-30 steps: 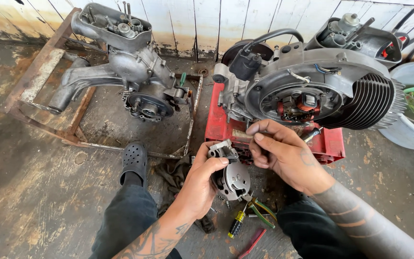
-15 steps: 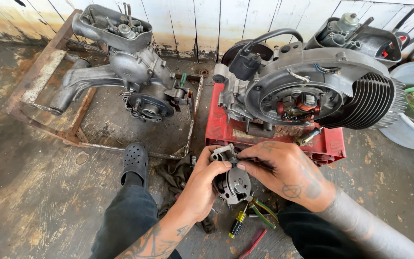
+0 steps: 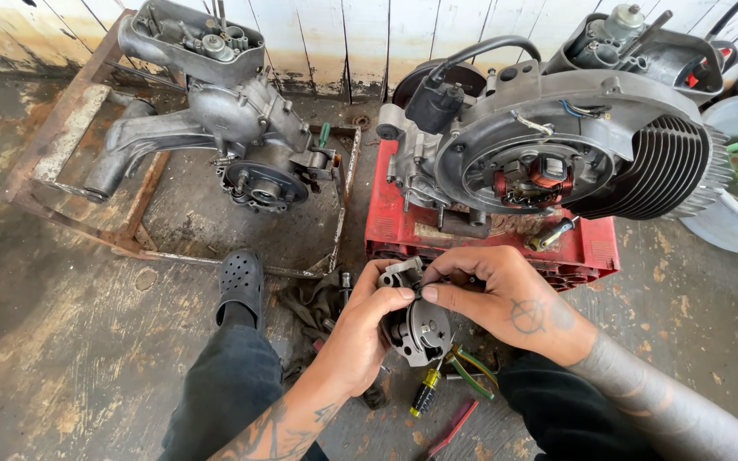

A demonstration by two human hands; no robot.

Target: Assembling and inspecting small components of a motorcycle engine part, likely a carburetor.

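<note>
Metal frame (image 3: 70, 201): a rusty frame is seen at the left on the concrete floor (image 3: 53, 358); a grey engine casing (image 3: 224, 111) is laid in it, well apart from the hands.
Black clog (image 3: 241, 282): a foot in a perforated shoe is placed just beside the lower bar of the frame.
Left hand (image 3: 360, 337): it is wrapped around the left side of a small grey metal part (image 3: 418, 329); the fingers are curled tightly, so the part is gripped and held above the floor, between the knees.
Small grey metal part: it is a round, dark grey assembly with a lighter housing on top; it is held in front of the red crate (image 3: 489, 243), near it but not touching it.
Right hand (image 3: 497, 299): it is laid over the upper right of the part; thumb and forefinger are pressed together at its top edge, where something small seems to be pinched, but what exactly cannot be told.
Tools on the floor: a yellow-handled screwdriver (image 3: 424, 393), green-handled pliers (image 3: 471, 371) and a red tool (image 3: 453, 427) are lying below the hands, untouched.
Large engine (image 3: 557, 145): it is set on the red crate; its round side opening is uncovered, and copper coils are visible inside.
Progress: the small part is judged to be still off the engine and in work; the opening is not yet closed, so the fitting is probably left to do.
Bucket (image 3: 728, 213): a pale bucket is standing at the far right.
</note>
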